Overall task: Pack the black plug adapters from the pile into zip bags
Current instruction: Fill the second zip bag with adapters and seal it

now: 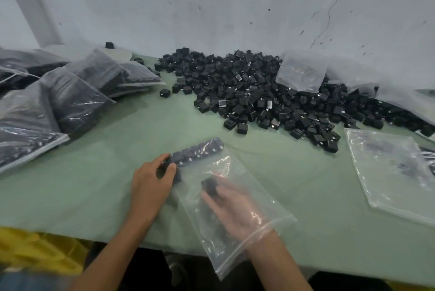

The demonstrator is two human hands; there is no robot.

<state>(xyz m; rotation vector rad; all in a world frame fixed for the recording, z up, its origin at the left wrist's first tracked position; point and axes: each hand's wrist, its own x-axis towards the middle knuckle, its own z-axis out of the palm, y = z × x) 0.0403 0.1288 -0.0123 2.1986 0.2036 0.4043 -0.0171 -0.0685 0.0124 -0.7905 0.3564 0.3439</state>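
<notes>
Hands at the near edge of a green table (94,173). Left hand (150,182) curls its fingers and thumb round the near-left end of a row of adapters (200,149), black blocks lined up side by side and running far-right from the hand. The row lies on the table against the far-left edge of an open zip bag (226,255); can't tell if its far end is under the plastic.

Right hand (237,208) is inside the zip bag up to the wrist, blurred, fingers pointing far-left. One black adapter (210,187) sits at its fingertips inside the bag; can't tell if the fingers pinch it or only touch it.

Pile of adapters (259,92) covers the far right of the table up against the grey wall (211,8), with a clear bag (301,71) lying on top of it. One stray adapter (164,92) sits alone just left of the pile. Filled bags (77,95) are stacked on the left side. Flat clear bags (395,168) lie on the right, near side of the pile. Yellow crate (35,250) shows below the table edge, near left.
</notes>
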